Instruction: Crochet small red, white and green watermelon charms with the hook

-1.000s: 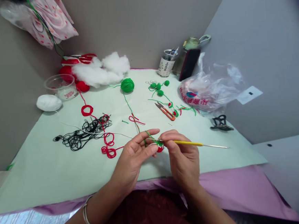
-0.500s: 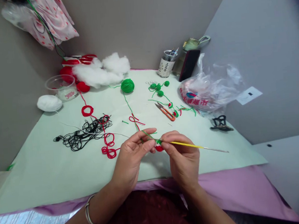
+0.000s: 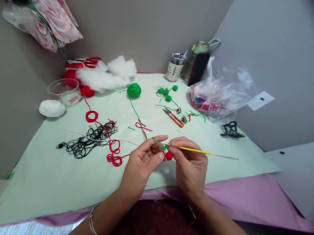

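A small crocheted piece in red, white and green [image 3: 169, 155] is between my two hands above the table's front. My left hand [image 3: 142, 162] pinches its left side, and green yarn [image 3: 156, 140] loops over the raised index finger. In my right hand [image 3: 191, 165] is a yellow-handled crochet hook [image 3: 194, 150], gripped between thumb and fingers. The hook's working tip meets the green edge of the piece; its other metal end points right. Green yarn runs back from my left hand to a green yarn ball [image 3: 134, 90]. My fingers partly cover the piece.
Orange thread snips [image 3: 173, 117] lie beyond my hands, near small green crocheted pieces [image 3: 168, 98]. Tangled black cord [image 3: 85, 141] and red yarn [image 3: 116, 160] spread at left. Behind are white stuffing [image 3: 105, 76] and a clear tub [image 3: 64, 92]. A plastic bag [image 3: 217, 94] and black claw clip [image 3: 232, 130] stand right.
The left thumb has drawn back a little from the crocheted piece, so more of its red part shows. My right hand and the hook have shifted slightly left.
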A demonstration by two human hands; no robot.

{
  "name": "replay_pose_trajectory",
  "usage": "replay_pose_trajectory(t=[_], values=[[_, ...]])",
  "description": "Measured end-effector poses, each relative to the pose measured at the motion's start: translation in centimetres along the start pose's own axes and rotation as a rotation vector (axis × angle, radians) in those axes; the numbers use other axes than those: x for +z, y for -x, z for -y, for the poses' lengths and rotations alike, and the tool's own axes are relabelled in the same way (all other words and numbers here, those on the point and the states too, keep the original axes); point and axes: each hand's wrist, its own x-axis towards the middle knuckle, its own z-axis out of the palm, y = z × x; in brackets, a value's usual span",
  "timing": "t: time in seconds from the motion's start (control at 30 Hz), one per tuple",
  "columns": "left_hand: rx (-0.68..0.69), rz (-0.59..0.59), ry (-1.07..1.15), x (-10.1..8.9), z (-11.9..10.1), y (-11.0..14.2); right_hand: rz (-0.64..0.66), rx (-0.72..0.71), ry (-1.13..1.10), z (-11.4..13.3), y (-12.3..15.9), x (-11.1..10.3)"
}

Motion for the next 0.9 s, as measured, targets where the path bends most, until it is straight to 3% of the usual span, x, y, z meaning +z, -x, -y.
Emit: replay_pose_trajectory(t=[0.2, 0.4, 0.5, 0.73, 0.9], values=[[0.018, -0.032, -0.013, 0.2, -0.3, 0.4, -0.011, -0.117, 0.128, 0.0, 0.2, 0.0], [-0.041, -0.041, -0.047, -0.2, -0.7, 0.2, 0.197, -0.096, 0.205, 0.8, -0.7, -0.8], [-0.059, -0.026, -0.050, -0.5, -0.9, 0.2, 0.220, -0.108, 0.227, 1.0, -0.9, -1.3], [-0.062, -0.024, -0.076, -0.7, -1.2, 0.2, 0.144, 0.130, -0.045, 0.6, -1.0, -1.4], [-0.032, -0.020, -0.103, -0.7, -1.5, 0.3, 0.177, 0.174, -0.100, 1.4, -1.6, -1.5]])
